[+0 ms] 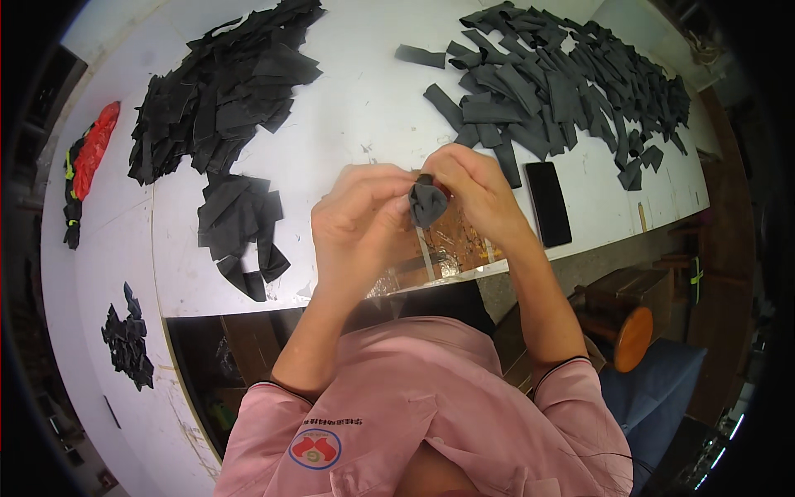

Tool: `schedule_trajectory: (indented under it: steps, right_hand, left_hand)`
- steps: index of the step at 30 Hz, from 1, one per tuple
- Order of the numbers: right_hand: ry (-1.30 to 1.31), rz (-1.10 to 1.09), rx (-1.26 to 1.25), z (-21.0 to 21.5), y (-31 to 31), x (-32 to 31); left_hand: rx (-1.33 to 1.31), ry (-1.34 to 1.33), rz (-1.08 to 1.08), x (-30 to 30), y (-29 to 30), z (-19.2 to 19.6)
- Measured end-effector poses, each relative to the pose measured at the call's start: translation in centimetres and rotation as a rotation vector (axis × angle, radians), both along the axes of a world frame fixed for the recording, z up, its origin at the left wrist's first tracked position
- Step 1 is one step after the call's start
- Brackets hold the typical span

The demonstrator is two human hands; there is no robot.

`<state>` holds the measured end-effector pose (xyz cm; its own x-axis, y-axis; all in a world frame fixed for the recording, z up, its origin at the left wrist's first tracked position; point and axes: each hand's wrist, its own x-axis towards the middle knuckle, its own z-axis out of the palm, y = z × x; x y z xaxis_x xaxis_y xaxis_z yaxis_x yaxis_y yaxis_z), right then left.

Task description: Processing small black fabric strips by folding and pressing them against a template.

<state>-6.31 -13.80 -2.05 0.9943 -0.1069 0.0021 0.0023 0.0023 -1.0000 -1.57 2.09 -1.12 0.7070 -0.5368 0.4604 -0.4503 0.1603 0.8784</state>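
Observation:
Both my hands are raised together above the near edge of the white table [356,108]. My left hand [358,217] and my right hand [476,192] pinch one small dark grey fabric piece [427,204] between their fingertips; the piece is folded or bunched, and a bit of red shows at its top. A large pile of black fabric pieces [224,91] lies at the far left of the table. A smaller stack of black pieces [240,228] sits just left of my left hand. Several dark grey strips [555,83] spread over the far right.
A black phone [548,203] lies flat to the right of my right hand. A red and black bundle [87,166] rests at the table's left edge, and a small black heap [128,335] lies lower left. A round wooden stool [633,335] stands below the table on the right.

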Motion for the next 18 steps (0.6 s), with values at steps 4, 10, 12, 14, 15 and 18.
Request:
schedule_trajectory:
  steps: [4, 10, 12, 14, 15, 18]
  right_hand:
    - [-0.510, -0.143, -0.636, 3.6, 1.2, -0.9]
    - [-0.491, -0.063, -1.053, 0.4, 1.2, -1.0]
    - [-0.473, -0.081, -0.968, -0.6, 0.9, -1.4]
    - [-0.357, -0.092, -0.927, -0.7, 1.2, -1.4]
    - [-0.359, -0.090, -0.924, -0.5, 1.2, -1.3]
    - [-0.421, -0.041, -0.930, 0.5, 1.1, -1.4]
  left_hand:
    - [-0.180, 0.185, 0.037, -0.7, -0.3, 0.3]
    - [-0.136, 0.519, 0.078, -0.7, -0.3, -3.0]
    - [-0.274, 0.531, 0.034, -1.5, -1.3, -2.4]
    - [-0.437, 0.579, -0.077, -1.9, -1.6, -1.4]
    - [-0.435, 0.578, -0.074, -1.7, -1.5, -1.3]
    - [-0.226, 0.380, -0.197, -0.5, -1.7, -0.2]
